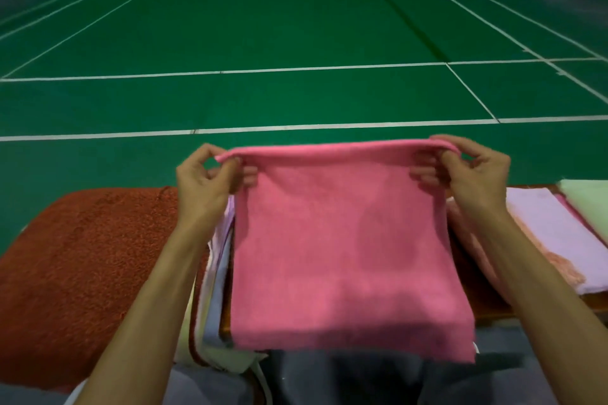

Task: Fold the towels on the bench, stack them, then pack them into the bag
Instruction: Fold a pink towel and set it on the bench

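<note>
Centre: towel (345, 240); just left: stack (214, 293); right, on bench (492, 311): flat towels (552, 233).

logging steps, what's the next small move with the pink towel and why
Probably lower the pink terry towel onto the pile of folded towels behind it: left hand and right hand each pinch a top corner, and it hangs spread.

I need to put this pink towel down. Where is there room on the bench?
Left of the held pink towel, the flat rust-red cloth carries nothing. Right of it, the lilac towel, peach towel and green towel overlap, crowded; only a narrow bench strip shows beside them.
</note>
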Tool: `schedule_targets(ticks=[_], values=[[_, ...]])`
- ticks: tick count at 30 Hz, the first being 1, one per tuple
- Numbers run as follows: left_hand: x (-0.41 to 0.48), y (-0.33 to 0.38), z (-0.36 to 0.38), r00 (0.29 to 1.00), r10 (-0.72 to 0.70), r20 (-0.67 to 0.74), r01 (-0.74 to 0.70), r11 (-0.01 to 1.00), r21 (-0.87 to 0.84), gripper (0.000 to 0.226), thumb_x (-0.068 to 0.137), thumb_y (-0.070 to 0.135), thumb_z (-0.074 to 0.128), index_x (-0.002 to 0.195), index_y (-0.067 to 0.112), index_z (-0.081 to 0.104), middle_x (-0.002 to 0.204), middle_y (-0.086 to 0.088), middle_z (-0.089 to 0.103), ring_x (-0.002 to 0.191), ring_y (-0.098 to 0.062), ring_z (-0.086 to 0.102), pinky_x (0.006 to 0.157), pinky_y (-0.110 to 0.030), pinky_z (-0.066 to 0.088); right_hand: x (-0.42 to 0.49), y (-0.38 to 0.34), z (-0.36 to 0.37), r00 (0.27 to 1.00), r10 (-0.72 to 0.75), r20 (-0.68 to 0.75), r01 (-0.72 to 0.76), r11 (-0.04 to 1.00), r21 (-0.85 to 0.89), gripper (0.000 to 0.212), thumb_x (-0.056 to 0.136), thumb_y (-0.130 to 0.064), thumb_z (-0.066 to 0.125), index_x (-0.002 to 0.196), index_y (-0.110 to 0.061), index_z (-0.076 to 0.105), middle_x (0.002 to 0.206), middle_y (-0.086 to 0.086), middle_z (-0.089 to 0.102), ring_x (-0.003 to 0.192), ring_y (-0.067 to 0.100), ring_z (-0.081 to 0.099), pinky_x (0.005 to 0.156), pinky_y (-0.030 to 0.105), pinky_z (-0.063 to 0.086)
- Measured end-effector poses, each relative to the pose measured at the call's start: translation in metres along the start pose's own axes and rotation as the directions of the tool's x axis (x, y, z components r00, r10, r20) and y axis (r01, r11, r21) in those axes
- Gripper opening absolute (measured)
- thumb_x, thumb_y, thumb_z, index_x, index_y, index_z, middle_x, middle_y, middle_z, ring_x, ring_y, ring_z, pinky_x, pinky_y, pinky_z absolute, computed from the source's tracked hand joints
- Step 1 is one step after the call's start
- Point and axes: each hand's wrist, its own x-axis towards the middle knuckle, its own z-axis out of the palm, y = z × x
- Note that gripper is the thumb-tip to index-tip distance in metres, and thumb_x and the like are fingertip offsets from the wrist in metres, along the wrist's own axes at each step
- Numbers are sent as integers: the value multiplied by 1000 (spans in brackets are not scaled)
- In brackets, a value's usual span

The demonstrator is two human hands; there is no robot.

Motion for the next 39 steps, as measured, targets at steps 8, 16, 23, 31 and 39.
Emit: schedule_targets(ticks=[8, 16, 23, 31, 39], values=[[-11, 35, -34, 933, 359, 9, -357, 932, -69, 15, 93, 19, 77, 89, 26, 64, 86, -8, 62, 91, -25, 53, 86, -40, 46, -6, -46, -18, 917, -396, 36, 373, 887, 272, 17, 97, -1, 65, 107, -11, 76, 105, 5, 77, 107, 29, 70, 99, 43, 55], [-71, -21, -79, 906, -75, 418, -42, 963, 265, 25, 73, 25, 87, 73, 8, 69, 71, -9, 71, 67, -19, 65, 67, -25, 53, -53, -22, -67, 868, -28, 495, 183, 946, -268, 33, 86, 10, 71, 87, -20, 83, 83, 4, 79, 80, 15, 74, 84, 21, 56], [-78, -23, -83, 620, -517, 590, 44, 774, 632, 22, 85, -2, 79, 68, 10, 72, 69, -16, 74, 61, -27, 71, 58, -33, 56, -70, -3, -87, 388, 594, 704, 113, 728, -677, 19, 93, -5, 69, 93, -18, 84, 74, 12, 77, 63, 18, 71, 63, 24, 55], [-72, 1, -62, 312, -860, 404, 33, 435, 900, 31, 77, 41, 90, 78, 15, 75, 76, -17, 77, 59, -23, 70, 56, -29, 57, -55, -9, -72, 193, 724, 662, 148, 646, -749, 20, 85, -34, 82, 104, -30, 79, 75, 22, 73, 52, 22, 62, 49, 25, 48], [-76, -36, 17, 902, 41, 430, -393, 495, 775, 38, 104, 48, 52, 133, 26, 64, 133, 8, 66, 122, -12, 59, 108, -35, 43, -67, 40, -4, 894, 100, 437, 290, 614, -734, 24, 95, -27, 69, 118, -21, 73, 94, -2, 75, 81, 9, 68, 78, 30, 56]])
